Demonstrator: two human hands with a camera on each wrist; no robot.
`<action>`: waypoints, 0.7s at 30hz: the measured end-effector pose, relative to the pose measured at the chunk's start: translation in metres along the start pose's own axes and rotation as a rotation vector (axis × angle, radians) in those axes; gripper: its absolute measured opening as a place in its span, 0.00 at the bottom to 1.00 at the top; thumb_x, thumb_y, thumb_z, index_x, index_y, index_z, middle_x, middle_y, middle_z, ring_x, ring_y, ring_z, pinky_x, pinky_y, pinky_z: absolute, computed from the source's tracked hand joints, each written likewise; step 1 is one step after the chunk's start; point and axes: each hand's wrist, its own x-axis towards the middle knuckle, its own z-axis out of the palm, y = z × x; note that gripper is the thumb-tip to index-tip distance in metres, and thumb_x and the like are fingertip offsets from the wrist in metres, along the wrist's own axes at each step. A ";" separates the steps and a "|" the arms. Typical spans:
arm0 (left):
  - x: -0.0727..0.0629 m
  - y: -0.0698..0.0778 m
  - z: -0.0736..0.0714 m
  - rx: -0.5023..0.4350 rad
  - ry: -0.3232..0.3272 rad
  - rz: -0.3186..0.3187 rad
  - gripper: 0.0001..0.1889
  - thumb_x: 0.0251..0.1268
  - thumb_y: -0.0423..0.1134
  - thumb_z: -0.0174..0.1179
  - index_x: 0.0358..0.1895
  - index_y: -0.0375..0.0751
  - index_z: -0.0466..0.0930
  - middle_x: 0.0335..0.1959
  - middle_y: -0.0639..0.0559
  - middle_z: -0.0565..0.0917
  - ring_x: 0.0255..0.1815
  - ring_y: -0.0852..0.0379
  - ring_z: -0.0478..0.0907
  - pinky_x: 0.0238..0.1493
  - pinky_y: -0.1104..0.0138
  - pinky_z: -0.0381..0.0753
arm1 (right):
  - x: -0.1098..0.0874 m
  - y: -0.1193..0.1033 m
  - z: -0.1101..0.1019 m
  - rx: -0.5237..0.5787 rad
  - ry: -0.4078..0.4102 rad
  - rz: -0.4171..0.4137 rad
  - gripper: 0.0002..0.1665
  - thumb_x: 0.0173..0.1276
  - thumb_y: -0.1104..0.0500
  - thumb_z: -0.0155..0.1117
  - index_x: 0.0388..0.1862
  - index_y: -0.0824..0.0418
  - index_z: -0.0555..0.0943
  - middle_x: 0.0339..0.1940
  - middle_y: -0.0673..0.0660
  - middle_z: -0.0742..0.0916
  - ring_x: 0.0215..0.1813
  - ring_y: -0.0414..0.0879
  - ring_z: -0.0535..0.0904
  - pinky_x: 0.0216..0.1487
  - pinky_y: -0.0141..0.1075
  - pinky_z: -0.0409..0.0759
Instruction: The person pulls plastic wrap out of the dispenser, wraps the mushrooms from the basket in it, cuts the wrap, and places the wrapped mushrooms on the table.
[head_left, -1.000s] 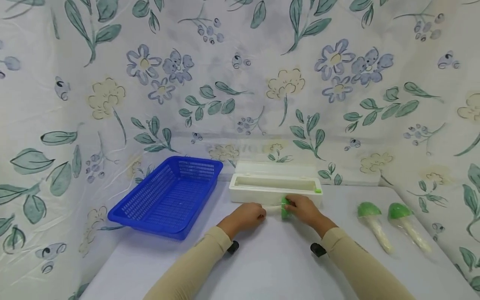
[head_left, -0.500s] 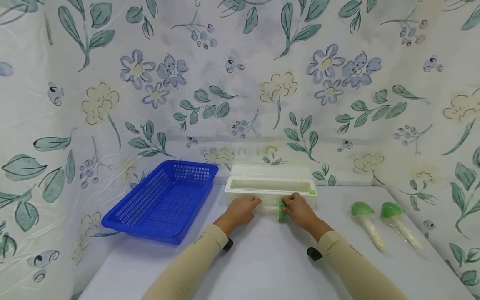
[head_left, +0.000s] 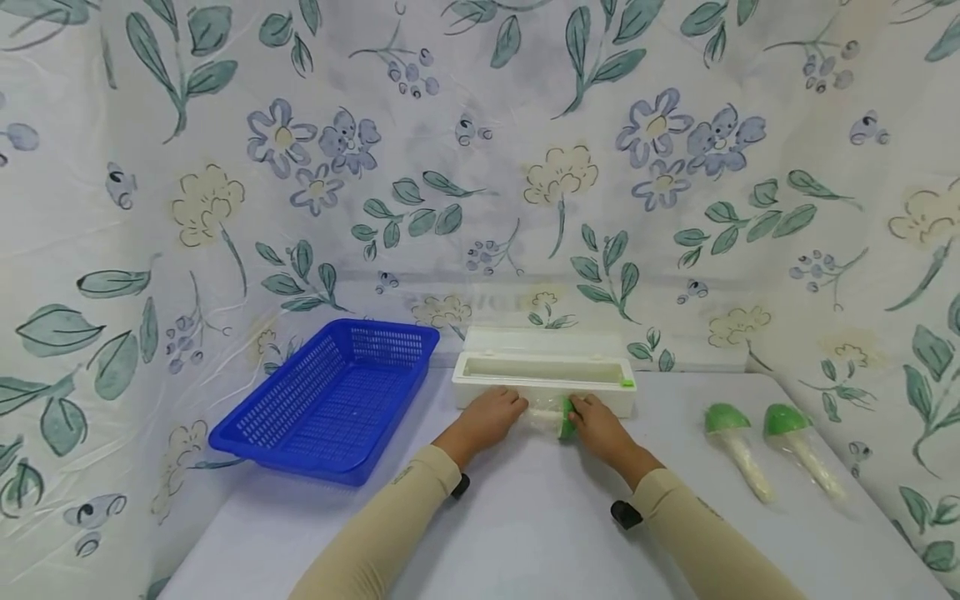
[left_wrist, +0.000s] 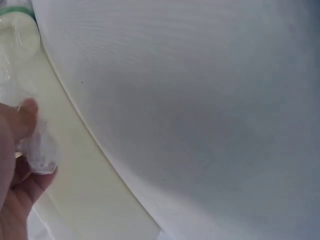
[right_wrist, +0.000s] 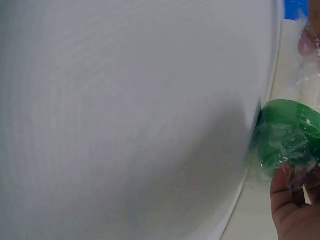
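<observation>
A mushroom-shaped item with a green cap and pale stem (head_left: 543,417), wrapped in clear plastic, lies sideways between my hands. It is just before a long white box (head_left: 471,397). My left hand (head_left: 492,414) pinches loose plastic wrap (left_wrist: 41,152) at the stem end, thumb against fingers in the left wrist view. At the other end, my right hand (head_left: 600,429) holds the green cap (right_wrist: 282,115); its fingers grip the crinkled wrap over the cap in the right wrist view. The hands partly cover both ends.
The white box's lid (head_left: 543,340) stands raised at the back, with a bright green tab (head_left: 627,383) on its right rim. To the left sits a blue perforated basket (head_left: 352,467). Two similar wrapped items (head_left: 742,458) (head_left: 810,458) lie at the right on the white table (head_left: 540,533).
My left hand has shifted slightly forward towards the box, its fingers moving at the stem end. My right hand stays at the green cap. The view has tilted a little.
</observation>
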 end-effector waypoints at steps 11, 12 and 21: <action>-0.010 0.004 -0.006 -0.018 -0.133 -0.045 0.23 0.77 0.37 0.44 0.71 0.37 0.62 0.57 0.41 0.75 0.59 0.47 0.74 0.60 0.59 0.71 | -0.007 0.010 -0.005 0.487 0.123 0.001 0.32 0.66 0.76 0.51 0.70 0.71 0.63 0.52 0.62 0.80 0.50 0.54 0.79 0.49 0.42 0.78; -0.011 0.004 -0.007 -0.019 -0.145 -0.050 0.23 0.77 0.37 0.43 0.72 0.38 0.62 0.57 0.41 0.74 0.58 0.47 0.74 0.60 0.59 0.71 | -0.007 0.011 -0.004 0.497 0.135 -0.008 0.33 0.64 0.78 0.51 0.69 0.72 0.64 0.52 0.63 0.81 0.50 0.55 0.79 0.49 0.42 0.79; -0.010 0.005 -0.008 0.007 -0.153 -0.063 0.20 0.75 0.48 0.51 0.62 0.44 0.69 0.43 0.48 0.75 0.36 0.53 0.77 0.35 0.61 0.79 | -0.008 0.013 0.004 0.595 0.183 0.027 0.31 0.57 0.80 0.64 0.62 0.71 0.73 0.49 0.62 0.82 0.50 0.55 0.81 0.48 0.36 0.80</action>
